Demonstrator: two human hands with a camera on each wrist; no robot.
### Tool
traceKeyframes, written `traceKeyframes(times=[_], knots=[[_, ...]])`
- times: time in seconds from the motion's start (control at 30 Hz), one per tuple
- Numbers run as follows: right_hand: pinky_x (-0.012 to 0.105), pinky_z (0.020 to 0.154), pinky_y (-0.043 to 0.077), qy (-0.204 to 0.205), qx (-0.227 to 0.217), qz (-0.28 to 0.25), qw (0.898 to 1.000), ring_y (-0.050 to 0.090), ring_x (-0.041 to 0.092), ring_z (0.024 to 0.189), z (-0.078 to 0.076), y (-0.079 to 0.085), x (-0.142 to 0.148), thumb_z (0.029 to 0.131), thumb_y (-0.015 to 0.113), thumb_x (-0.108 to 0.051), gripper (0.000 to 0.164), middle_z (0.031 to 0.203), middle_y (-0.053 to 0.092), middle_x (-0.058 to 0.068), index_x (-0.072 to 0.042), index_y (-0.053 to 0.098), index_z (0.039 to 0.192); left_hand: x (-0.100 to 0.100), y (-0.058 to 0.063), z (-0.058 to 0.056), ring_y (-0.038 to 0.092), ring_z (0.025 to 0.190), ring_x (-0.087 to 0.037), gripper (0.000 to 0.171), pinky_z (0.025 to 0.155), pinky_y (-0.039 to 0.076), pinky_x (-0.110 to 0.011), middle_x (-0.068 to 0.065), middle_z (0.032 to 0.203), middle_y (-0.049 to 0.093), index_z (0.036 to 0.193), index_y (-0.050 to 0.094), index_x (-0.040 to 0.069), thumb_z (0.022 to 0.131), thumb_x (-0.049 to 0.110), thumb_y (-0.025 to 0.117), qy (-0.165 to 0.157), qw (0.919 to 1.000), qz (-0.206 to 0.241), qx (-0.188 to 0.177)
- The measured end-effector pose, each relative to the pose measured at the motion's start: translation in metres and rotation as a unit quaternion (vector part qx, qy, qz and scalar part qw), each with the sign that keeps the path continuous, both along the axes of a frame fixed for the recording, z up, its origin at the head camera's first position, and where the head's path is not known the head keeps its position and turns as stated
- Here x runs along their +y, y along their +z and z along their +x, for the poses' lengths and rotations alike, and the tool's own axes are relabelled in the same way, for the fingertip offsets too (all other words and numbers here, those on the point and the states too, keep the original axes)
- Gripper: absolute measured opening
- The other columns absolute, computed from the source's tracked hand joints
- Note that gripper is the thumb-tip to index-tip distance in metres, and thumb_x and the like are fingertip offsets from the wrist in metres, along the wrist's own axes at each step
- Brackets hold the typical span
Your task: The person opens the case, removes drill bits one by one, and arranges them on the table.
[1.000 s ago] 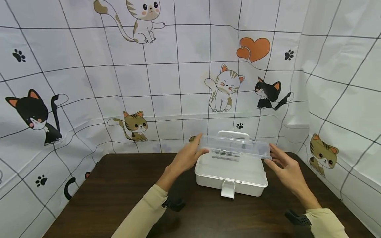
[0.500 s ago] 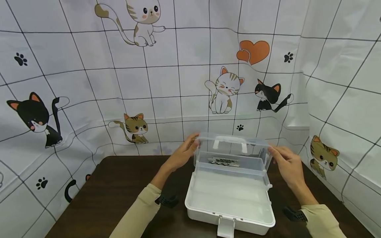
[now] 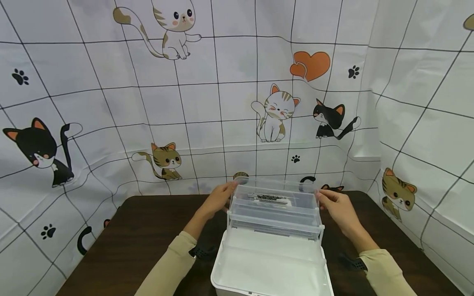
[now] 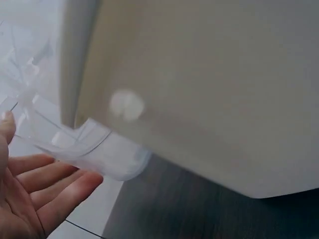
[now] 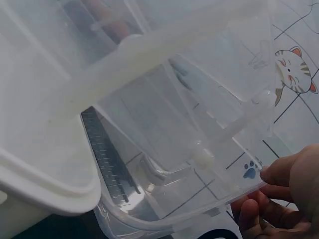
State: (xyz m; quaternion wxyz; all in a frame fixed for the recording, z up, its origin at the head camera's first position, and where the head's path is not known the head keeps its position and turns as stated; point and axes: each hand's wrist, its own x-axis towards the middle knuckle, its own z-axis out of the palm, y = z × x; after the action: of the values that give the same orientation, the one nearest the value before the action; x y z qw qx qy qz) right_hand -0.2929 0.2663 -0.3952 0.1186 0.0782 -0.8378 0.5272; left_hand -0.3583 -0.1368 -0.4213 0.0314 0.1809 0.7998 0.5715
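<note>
A white plastic storage box [image 3: 274,263] stands wide open on the dark table, its white bottom bare. Clear folding trays [image 3: 274,214] rise at the back on side arms, and several slim dark and silver rods [image 3: 268,199] show through the clear plastic. The transparent lid [image 3: 274,183] is swung back behind them. My left hand [image 3: 218,198] holds the lid's left edge; in the left wrist view the thumb is above the rim and long fingers [image 4: 70,194] lie under it. My right hand [image 3: 335,205] pinches the right edge between thumb and curled fingers [image 5: 259,211].
The dark wooden table [image 3: 155,230] extends to both sides of the box. Right behind it hangs a white gridded cloth [image 3: 207,102] printed with cats, which also runs along the right side. Each wrist wears a black strap [image 3: 203,251] near a beige sleeve.
Both hands have swung the lid up and back, and the trays have unfolded upward with it. The box has come nearer, its front now at the bottom of the head view.
</note>
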Motion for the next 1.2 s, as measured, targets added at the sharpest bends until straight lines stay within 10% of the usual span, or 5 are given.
traceKeyframes(times=[0.4,1.2], knots=[[0.035,0.085,0.053,0.053,-0.082,-0.026,0.995,0.064,0.025,0.106,-0.004,-0.028,-0.01,0.106,0.058,-0.018,0.045,0.13,0.063,0.021,0.007,0.053,0.143,-0.017,-0.014,0.006,0.073,0.082,-0.034,0.071,0.061,0.06,-0.042,-0.024,0.121,0.066,0.141,0.053,-0.01,0.106,0.052,0.049,-0.012,0.9918,0.01,-0.127],[0.028,0.083,0.053,0.065,-0.072,-0.04,0.994,0.064,0.024,0.105,-0.009,-0.046,-0.017,0.107,0.051,-0.009,0.04,0.126,0.063,0.027,0.018,0.052,0.137,-0.019,-0.013,0.013,0.073,0.077,-0.032,0.044,0.062,0.06,-0.038,-0.02,0.123,0.065,0.14,0.055,-0.009,0.107,0.021,0.057,-0.011,0.9909,0.019,-0.132]])
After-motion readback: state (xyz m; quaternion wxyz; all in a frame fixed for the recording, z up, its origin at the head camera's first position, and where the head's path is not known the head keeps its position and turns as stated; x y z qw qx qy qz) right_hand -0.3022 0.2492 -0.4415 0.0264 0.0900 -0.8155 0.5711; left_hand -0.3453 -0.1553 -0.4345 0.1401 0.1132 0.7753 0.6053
